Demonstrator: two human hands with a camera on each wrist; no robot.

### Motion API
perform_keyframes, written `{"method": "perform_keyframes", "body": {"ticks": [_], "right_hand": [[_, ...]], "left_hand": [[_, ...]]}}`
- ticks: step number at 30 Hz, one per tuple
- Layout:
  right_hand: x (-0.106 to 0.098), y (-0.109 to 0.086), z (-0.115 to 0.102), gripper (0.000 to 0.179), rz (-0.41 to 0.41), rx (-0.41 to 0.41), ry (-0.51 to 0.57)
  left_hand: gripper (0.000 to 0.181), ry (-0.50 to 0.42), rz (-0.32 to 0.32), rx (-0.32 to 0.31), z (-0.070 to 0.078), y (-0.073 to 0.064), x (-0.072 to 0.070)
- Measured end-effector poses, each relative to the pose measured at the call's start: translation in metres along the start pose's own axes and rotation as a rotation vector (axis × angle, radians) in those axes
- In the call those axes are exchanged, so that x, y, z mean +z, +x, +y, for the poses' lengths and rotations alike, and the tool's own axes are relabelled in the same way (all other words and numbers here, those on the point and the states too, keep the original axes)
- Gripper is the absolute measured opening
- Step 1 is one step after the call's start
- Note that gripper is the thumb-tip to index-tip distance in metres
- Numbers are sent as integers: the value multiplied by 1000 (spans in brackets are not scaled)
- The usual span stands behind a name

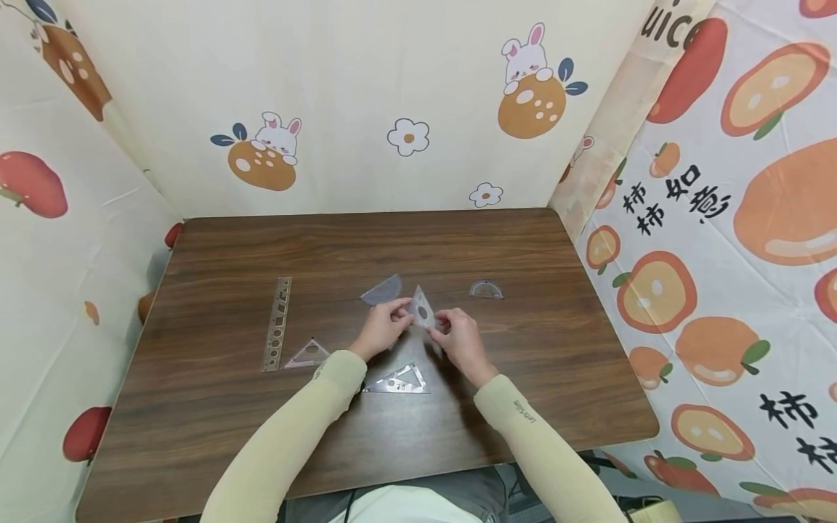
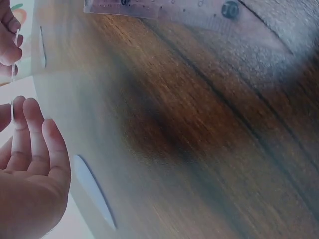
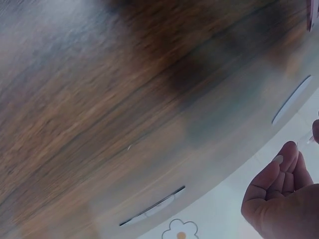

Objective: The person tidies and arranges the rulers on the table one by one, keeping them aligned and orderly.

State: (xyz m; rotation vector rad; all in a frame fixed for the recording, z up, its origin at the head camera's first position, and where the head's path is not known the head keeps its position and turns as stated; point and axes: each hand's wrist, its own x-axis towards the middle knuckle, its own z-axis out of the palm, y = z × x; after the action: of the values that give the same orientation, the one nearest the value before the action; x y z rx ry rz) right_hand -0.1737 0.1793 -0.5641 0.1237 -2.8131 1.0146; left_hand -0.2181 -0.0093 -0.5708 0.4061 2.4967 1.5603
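Both hands hold a clear triangular set square (image 1: 418, 300) with a round hole, raised above the table with one corner pointing up. The left hand (image 1: 386, 325) pinches its left edge between thumb and fingertips. On the lower right corner, the right hand (image 1: 461, 343) has its thumb and fingers closed. In the left wrist view, the left hand (image 2: 40, 154) shows its fingers behind the thin edge. The right hand (image 3: 281, 191) appears low at the right of the right wrist view. Just behind the left hand lies a clear semicircular protractor (image 1: 382, 292).
On the brown wooden table (image 1: 536, 407) lie a long stencil ruler (image 1: 277, 324) and a pinkish set square (image 1: 296, 362) at left. Another clear set square (image 1: 392, 387) lies in front, between the forearms. A smaller protractor (image 1: 486, 291) is at right. Printed cloth surrounds the back and sides.
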Motion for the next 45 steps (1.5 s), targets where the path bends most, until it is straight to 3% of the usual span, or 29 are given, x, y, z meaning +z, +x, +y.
{"method": "perform_keyframes", "body": {"ticks": [11,19,28,37,45], "right_hand": [[-3,3,3,29,-113,-49,85],[-16,11,5,39,-189,-54,58],[-19,22,4,55,-239,-177,-136],[-16,23,0,42,-314,-276,-169],[-9,22,1,32,-264,-332,-141]], "left_hand": [[32,84,30,-52,-8,-1,-12],[26,183,41,10,-14,0,-20],[22,246,-38,78,-10,1,-27],[22,266,-150,107,-4,0,-30],[23,240,-148,95,-1,0,-31]]}}
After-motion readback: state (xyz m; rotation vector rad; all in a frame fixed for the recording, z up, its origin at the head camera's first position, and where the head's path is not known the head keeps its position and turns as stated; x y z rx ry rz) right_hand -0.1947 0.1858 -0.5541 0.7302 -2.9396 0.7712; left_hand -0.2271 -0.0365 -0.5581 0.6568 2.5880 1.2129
